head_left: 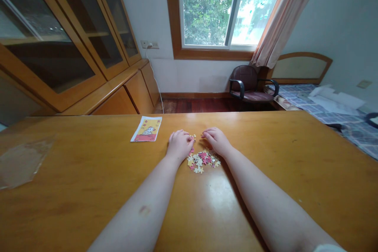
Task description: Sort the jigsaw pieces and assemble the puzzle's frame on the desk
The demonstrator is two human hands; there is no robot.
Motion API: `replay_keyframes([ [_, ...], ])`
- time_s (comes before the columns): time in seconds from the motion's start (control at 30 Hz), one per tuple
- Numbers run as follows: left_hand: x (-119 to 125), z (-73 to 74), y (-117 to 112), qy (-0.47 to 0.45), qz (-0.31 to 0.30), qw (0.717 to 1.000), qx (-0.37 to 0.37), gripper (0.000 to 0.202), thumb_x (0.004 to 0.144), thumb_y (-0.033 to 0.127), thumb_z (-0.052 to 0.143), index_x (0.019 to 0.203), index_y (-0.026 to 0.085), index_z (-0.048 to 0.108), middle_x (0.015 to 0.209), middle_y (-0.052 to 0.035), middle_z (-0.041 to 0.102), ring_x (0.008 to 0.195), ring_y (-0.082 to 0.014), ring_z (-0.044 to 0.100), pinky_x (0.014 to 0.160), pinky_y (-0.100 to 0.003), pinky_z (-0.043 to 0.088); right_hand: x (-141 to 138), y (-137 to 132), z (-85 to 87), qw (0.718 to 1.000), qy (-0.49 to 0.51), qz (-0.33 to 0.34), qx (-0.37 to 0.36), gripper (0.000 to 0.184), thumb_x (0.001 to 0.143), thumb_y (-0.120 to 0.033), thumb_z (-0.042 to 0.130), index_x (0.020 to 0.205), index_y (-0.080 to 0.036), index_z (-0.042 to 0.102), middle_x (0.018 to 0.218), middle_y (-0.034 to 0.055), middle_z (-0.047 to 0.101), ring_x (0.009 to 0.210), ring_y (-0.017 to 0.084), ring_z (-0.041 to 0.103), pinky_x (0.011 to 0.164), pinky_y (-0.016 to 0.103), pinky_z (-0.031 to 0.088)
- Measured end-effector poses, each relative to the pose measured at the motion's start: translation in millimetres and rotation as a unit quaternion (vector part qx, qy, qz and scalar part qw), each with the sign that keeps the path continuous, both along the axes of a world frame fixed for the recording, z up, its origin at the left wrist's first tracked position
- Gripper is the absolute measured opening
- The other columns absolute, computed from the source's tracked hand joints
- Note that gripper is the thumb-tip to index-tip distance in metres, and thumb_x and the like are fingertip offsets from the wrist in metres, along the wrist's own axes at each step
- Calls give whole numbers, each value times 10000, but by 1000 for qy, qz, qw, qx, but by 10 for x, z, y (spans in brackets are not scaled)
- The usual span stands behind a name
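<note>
Puzzle pieces (203, 158) in pink, white and yellow lie in a loose heap on the wooden table (97, 189). My left hand (179, 145) rests at the heap's left edge, fingers curled in and thumb close to them. A few pieces show right beside its fingertips; what it pinches, if anything, is too small to make out. Across a small gap, my right hand (217, 141) lies over the heap's upper right side. Its fingers reach left, slightly bent and apart from the thumb, with nothing seen in them.
A picture card (147, 129) with a white cartoon animal lies left of my hands. Farther left is a clear plastic bag (23, 161). Beyond the table's far edge stand a glass-door cabinet (112, 67), a brown armchair (251, 82) and a bed (321, 102).
</note>
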State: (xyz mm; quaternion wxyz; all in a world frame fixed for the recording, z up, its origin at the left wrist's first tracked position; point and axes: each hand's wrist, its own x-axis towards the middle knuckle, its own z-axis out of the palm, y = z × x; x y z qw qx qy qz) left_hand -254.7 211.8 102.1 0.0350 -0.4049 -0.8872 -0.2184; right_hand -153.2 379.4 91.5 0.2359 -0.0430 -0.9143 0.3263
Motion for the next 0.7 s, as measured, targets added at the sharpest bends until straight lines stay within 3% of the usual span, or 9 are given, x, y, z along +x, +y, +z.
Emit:
replay_keyframes([
  [0.17,-20,23,-32,31,67,997,-8,167,786,357,585,718,235,676,870,-33,686,954,-232,584,874,-364,427,11,-47,45,995,-33,89,36,386,960,-378,406,861,-225,747,977,47,706,983,189,576,962,368,371],
  [0.33,-36,20,-40,27,71,997,22,140,790,264,567,859,250,687,972,-19,682,989,-216,570,883,-345,425,58,-148,118,982,-119,128,68,343,960,-408,394,998,-353,730,1251,-5,608,1227,248,422,1087,516,185],
  [0.53,-50,-8,-27,12,42,999,24,281,775,130,505,838,287,730,1021,4,688,1069,-213,549,962,-363,401,60,-148,107,983,-146,69,92,351,959,-432,379,1032,-369,716,1269,-6,594,1271,264,374,1101,543,128],
  [0.7,-24,-43,-8,5,-29,1000,2,361,768,114,520,880,370,749,1161,43,660,1260,-236,428,1103,-441,262,61,-135,109,983,-148,45,103,363,958,-442,376,1089,-338,698,1294,19,576,1275,281,370,1095,552,138],
])
